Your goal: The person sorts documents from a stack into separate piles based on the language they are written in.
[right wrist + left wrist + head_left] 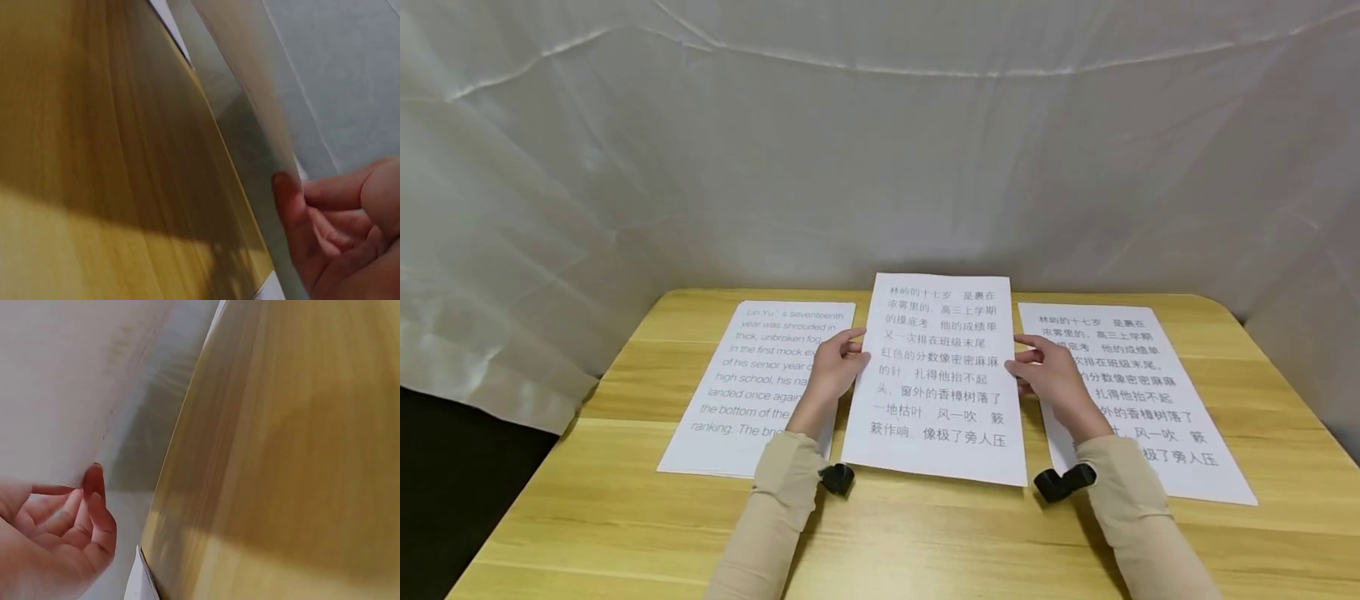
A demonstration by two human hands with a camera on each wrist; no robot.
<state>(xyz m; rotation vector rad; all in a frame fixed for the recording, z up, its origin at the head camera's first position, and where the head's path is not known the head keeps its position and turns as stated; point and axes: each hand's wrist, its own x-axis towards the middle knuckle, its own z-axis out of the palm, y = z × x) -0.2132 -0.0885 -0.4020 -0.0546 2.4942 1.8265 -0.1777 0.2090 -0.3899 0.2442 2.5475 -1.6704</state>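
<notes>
A sheet of paper (942, 379) printed with Chinese text is held up off the table between both hands, its face toward the head camera. My left hand (836, 367) pinches its left edge with thumb and fingers; the left wrist view shows this hand (59, 540) at the edge of the raised paper (56, 387). On the opposite edge, my right hand (1051, 377) pinches the sheet. In the right wrist view the paper (253, 69) appears nearly edge-on, gripped by the right hand (340, 228).
Left on the wooden table (917, 542) lies a stack of English-printed sheets (730, 417). To the right lies another Chinese-printed sheet (1195, 475), partly covered by the right arm. Behind the table hangs a pale curtain (880, 167). Each wrist carries a black camera (838, 479).
</notes>
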